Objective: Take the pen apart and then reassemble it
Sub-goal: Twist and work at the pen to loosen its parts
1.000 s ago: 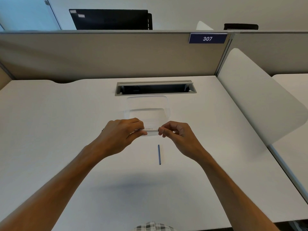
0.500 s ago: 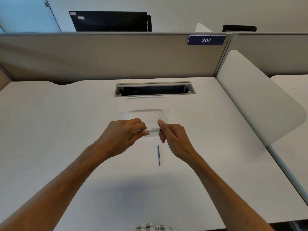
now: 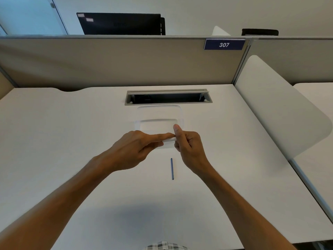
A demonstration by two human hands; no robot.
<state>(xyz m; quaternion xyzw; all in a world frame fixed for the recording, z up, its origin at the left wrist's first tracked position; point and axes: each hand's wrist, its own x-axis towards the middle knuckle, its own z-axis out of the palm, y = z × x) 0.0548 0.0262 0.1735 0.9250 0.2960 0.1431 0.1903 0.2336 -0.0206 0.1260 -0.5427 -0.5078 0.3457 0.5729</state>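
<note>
Holding the pale pen barrel (image 3: 169, 140) level above the counter (image 3: 72, 141), both hands met just in front of a clear plastic tray (image 3: 159, 112). The left hand (image 3: 134, 150) had its forefinger stretched along the top of the barrel with the thumb curled beneath, a pinching grip around the tube. The right hand (image 3: 189, 147) closed its curled fingers on the barrel's right end, thumb raised upright; what exactly it pinched there, a tip or an end cap, was too small and washed out to tell. The blue ink refill (image 3: 172, 168) lay by itself on the counter, below the hands and nearer the person, touching neither. So the pen seemed partly taken apart, with the barrel's end piece probably the part in hand. The barrel looked light, stiff and smooth, likely slippery under dry fingers, so a hold close to the joint on either side would suit a twist or pull best. The refill was thin and would probably bend or roll easily; it would be safest pinched near its middle and fed in straight.
</note>
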